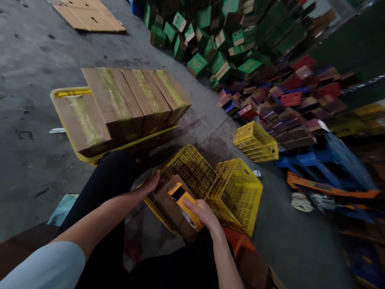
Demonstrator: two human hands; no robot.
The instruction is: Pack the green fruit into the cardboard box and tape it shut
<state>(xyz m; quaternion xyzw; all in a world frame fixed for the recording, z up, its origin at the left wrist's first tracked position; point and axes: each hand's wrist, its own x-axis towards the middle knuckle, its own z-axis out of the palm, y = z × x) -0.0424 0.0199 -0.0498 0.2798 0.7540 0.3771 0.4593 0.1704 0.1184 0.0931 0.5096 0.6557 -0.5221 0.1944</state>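
Observation:
My right hand (202, 212) is closed around a yellow handheld device (187, 204) with a dark panel at its far end; its exact kind is unclear. The device is over a brown cardboard box (164, 200), tilted in front of my knees. At the box's upper left edge, my left hand (152, 181) has its fingers bent over the cardboard; the fingertips are partly hidden. The box sits in or against a yellow plastic crate (189, 164), whose near part is covered by the box and my arms. A second yellow crate (240, 192) stands open beside it.
Taped cartons (147, 94) fill a yellow-rimmed cart (75, 150) at left. Another yellow crate (255, 140) lies farther off. Green boxes (197, 64) and red boxes (290, 98) are heaped behind. A blue and orange wheeled frame (331, 184) is at right; flattened cardboard (90, 18) lies top left.

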